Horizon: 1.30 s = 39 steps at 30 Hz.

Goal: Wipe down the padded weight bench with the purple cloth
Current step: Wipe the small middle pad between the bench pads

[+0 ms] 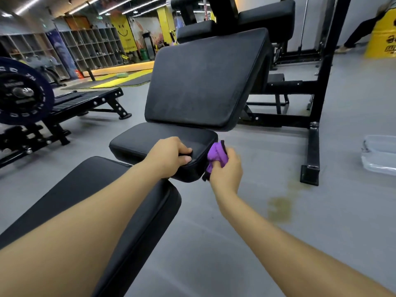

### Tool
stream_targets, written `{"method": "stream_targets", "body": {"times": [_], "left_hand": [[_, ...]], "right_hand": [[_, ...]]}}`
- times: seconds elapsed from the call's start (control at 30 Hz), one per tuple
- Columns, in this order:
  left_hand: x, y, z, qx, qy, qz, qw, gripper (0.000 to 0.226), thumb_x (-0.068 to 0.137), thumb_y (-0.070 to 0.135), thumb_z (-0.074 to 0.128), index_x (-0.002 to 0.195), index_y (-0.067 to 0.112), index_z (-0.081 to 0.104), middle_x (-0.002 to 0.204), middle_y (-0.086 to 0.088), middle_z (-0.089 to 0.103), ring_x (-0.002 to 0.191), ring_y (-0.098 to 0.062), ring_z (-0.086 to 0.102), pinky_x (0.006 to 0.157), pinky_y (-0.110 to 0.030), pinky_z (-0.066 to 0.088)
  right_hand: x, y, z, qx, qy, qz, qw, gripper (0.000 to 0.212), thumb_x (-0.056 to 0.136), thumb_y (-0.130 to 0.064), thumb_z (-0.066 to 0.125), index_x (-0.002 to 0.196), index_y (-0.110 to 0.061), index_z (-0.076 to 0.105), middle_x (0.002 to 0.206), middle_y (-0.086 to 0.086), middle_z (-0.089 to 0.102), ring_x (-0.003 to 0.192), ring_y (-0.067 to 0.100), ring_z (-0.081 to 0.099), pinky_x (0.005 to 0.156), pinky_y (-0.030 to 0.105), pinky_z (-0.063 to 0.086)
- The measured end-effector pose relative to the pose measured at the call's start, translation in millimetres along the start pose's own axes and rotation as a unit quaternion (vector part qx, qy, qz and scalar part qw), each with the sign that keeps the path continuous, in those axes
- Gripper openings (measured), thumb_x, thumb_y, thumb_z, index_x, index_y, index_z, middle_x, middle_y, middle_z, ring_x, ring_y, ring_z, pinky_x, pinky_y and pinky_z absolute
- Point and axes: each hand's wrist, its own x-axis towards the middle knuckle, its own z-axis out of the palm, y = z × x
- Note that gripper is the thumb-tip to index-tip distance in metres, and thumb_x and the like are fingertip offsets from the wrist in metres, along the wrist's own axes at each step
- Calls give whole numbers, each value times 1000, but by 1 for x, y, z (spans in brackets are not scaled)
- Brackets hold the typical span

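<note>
Near pad: the long black padded vinyl cushion (102, 202) lies closest to me, running under my left forearm; I judge it part of the same run of padding I am to wipe.

Left hand: my left hand (169, 155) is curled over the near corner of the small black padded seat cushion (150, 138), fingers wrapped round its edge. I judge I hold there to brace the pad, so it will not shift while the other hand rubs its side.

Right hand: my right hand (225, 168) is closed round the bunched purple cloth with a dark trim (216, 155), fingers gripping a wad of it. Bunching gives a firm lump to press with.

Cloth and hand: the cloth sticks out above and to the left of my right hand, between it and the seat cushion's right side, touching or just beside that side edge; I cannot tell which. A strip hangs below my fist.

Backrest: the large black tilted back pad (205, 78) stands beyond the seat, well apart from both hands.

Stage: I judge the seat's side is in hand now.

Floor: a clear plastic tub (379, 155) sits on the grey floor (257, 243) to my right.
</note>
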Motion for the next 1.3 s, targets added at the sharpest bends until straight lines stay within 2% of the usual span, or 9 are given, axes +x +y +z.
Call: {"method": "stream_targets", "body": {"times": [0.23, 0.4, 0.6, 0.73, 0.83, 1.0, 1.1, 1.2, 1.3], "left_hand": [[1, 0, 0, 4, 1, 10, 1000, 33, 93, 24, 56, 124, 17, 61, 127, -2, 55, 116, -23, 52, 96, -23, 36], [-2, 0, 3, 11, 4, 9, 1000, 33, 94, 25, 54, 126, 18, 60, 129, -2, 53, 116, -23, 52, 98, -23, 35], [0, -1, 4, 8, 4, 2, 1000, 33, 94, 25, 54, 126, 17, 60, 129, -2, 53, 116, -23, 52, 98, -23, 35], [-2, 1, 5, 7, 6, -1, 1000, 33, 94, 24, 54, 126, 17, 60, 129, -1, 53, 117, -24, 51, 101, -28, 37], [-2, 1, 4, 11, 7, -3, 1000, 33, 94, 24, 55, 125, 16, 61, 129, -2, 53, 117, -25, 52, 100, -27, 37], [-2, 2, 6, 6, 10, -5, 1000, 32, 93, 22, 55, 124, 15, 62, 127, -3, 54, 116, -25, 53, 99, -27, 38], [-1, 3, 5, 7, 9, -8, 1000, 32, 94, 23, 54, 124, 15, 62, 128, -3, 54, 116, -26, 52, 100, -29, 39], [-1, 3, 5, 13, 8, -9, 1000, 32, 94, 23, 54, 124, 14, 62, 129, -3, 54, 116, -27, 53, 99, -28, 39], [-1, 3, 6, 5, 13, -11, 1000, 31, 94, 22, 55, 122, 13, 63, 127, -4, 56, 115, -28, 53, 98, -28, 39]], "right_hand": [[29, 10, 7, 27, 9, 4, 1000, 36, 77, 11, 37, 91, -18, 53, 101, 9, 57, 81, 24, 51, 68, 29, 43], [65, 10, 1, 25, -48, 50, 997, 29, 78, 5, 39, 88, -16, 55, 81, 10, 56, 71, 28, 54, 46, 33, 50], [15, 18, -1, 35, -9, -46, 998, 36, 79, 8, 42, 90, -25, 48, 105, 7, 57, 85, 23, 53, 72, 29, 48], [53, 4, 4, 19, -10, 24, 999, 35, 75, 11, 33, 75, -23, 41, 102, 9, 56, 81, 26, 53, 53, 27, 44], [30, 2, 5, 36, 9, -9, 999, 36, 79, 11, 37, 82, -25, 43, 110, 9, 54, 84, 29, 59, 60, 35, 53], [-11, -2, -4, 33, -17, -93, 995, 28, 82, 10, 46, 95, -14, 52, 104, 0, 46, 82, 13, 48, 66, 11, 38], [17, -5, -1, 32, -21, -58, 998, 36, 76, 12, 37, 89, -20, 44, 106, 3, 48, 84, 23, 53, 65, 30, 51], [34, -9, 0, 37, -10, -26, 999, 41, 75, 12, 33, 78, -29, 41, 114, 7, 54, 83, 26, 56, 45, 26, 48], [14, -10, 2, 39, 12, -45, 998, 39, 79, 12, 38, 93, -22, 52, 112, 0, 49, 86, 23, 56, 67, 39, 55]]}}
